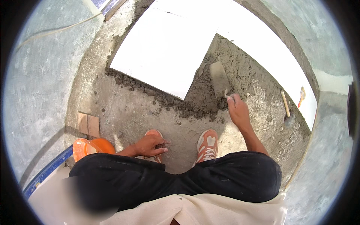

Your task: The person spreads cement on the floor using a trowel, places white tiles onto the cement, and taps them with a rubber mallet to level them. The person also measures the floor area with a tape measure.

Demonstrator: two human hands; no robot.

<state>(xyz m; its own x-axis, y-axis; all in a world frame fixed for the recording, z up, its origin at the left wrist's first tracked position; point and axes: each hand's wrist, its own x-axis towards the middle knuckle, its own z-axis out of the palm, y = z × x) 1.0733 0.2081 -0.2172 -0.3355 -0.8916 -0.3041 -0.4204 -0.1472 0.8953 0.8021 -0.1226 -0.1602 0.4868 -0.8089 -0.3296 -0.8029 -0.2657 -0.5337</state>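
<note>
My right hand [237, 111] is closed round the handle of a trowel [219, 78]. The trowel's mortar-smeared blade rests on or just above the wet grey mortar [204, 88], in the corner between the white tiles. My left hand [150, 145] hangs over my left shoe with its fingers loosely bent and apart, holding nothing. A large white tile [161, 48] lies left of the trowel, with mortar squeezed out along its near edge. More white tiling [262, 48] runs along the right wall.
A wooden-handled tool [285, 102], its head unclear, lies on the rough floor at right. A small orange-handled tool [302, 96] rests on the tiling. At left are an orange container [98, 145], a blue level-like bar [50, 170] and brown tile pieces [88, 125]. A cable [62, 28] runs top left.
</note>
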